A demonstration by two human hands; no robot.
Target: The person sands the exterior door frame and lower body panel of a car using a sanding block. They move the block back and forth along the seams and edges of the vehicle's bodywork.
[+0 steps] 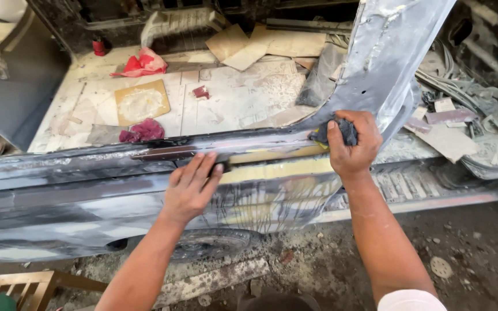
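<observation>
The left hand (190,187) lies flat on the car sill (87,184), fingers together, over a sanding block (221,167). The right hand (350,144) clenches a dark wet rag (341,131) at the pillar base (370,86); fingers curled tight.

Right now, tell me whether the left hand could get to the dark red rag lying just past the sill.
Probably yes: the left hand rests flat on the sill, and the dark red rag lies just beyond with nothing between.

Person: two bare forearms, no gloves, watch or rings; left hand (190,187) and right hand (350,144) uncovered; white short sleeve edge (408,300) on right arm.
</observation>
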